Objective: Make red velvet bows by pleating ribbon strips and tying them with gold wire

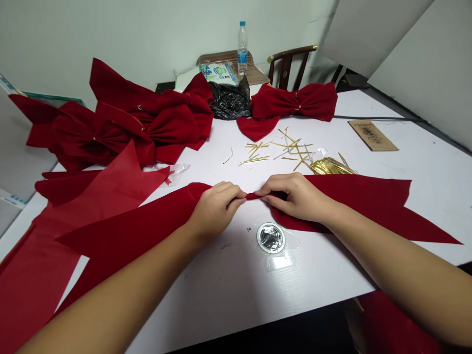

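Observation:
A long red velvet ribbon (354,196) with notched, pointed ends lies across the white table (221,275), gathered narrow at its middle. My left hand (218,206) pinches the gathered part from the left, thumb against fingers. From the right, my right hand (291,194) pinches the same strip, leaving a short stretch of folded fabric between the two hands. Just below my right hand lies a round silver-rimmed disc (271,238) in clear plastic. Beyond the hands are scattered gold twist ties (295,145) and a clear bag of gold ties (328,166).
Several finished red bows (162,123) are piled at the back left, and more bows (295,103) lie at the back right. Between them sits a black plastic bag (230,101). Red fabric pieces (33,275) cover the left side. A water bottle (242,49) and brown cardboard (373,135) stand farther off.

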Action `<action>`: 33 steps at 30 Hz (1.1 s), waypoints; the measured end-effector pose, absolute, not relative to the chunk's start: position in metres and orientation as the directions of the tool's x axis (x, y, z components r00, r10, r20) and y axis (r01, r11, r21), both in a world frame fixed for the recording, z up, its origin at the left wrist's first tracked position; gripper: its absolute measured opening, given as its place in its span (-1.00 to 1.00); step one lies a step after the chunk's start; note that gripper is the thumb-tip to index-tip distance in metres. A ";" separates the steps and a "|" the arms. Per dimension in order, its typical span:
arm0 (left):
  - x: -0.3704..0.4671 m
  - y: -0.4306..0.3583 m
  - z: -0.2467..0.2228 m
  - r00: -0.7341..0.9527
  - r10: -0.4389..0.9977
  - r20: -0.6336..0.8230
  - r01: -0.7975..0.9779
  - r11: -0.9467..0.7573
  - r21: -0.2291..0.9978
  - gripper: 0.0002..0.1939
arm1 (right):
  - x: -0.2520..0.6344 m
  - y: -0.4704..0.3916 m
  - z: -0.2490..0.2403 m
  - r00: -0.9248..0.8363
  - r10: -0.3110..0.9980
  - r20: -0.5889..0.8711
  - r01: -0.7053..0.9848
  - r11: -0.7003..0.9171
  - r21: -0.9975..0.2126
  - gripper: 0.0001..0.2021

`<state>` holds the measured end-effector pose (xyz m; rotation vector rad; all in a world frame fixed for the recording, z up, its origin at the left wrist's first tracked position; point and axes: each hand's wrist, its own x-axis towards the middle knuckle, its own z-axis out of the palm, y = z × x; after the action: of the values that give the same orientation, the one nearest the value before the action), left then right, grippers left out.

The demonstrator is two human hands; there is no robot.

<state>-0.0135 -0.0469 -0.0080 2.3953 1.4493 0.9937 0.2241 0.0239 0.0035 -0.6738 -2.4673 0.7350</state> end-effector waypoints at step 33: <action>-0.002 -0.050 -0.010 0.420 0.833 0.360 0.785 -0.532 0.317 -0.77 | 0.216 0.016 -0.002 -0.807 0.524 0.273 0.381 0.814 -0.438 -0.76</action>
<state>-0.0022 -0.0496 -0.0098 2.5617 1.4649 0.7383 0.2164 0.0157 -0.0017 -0.6806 -2.6144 0.5174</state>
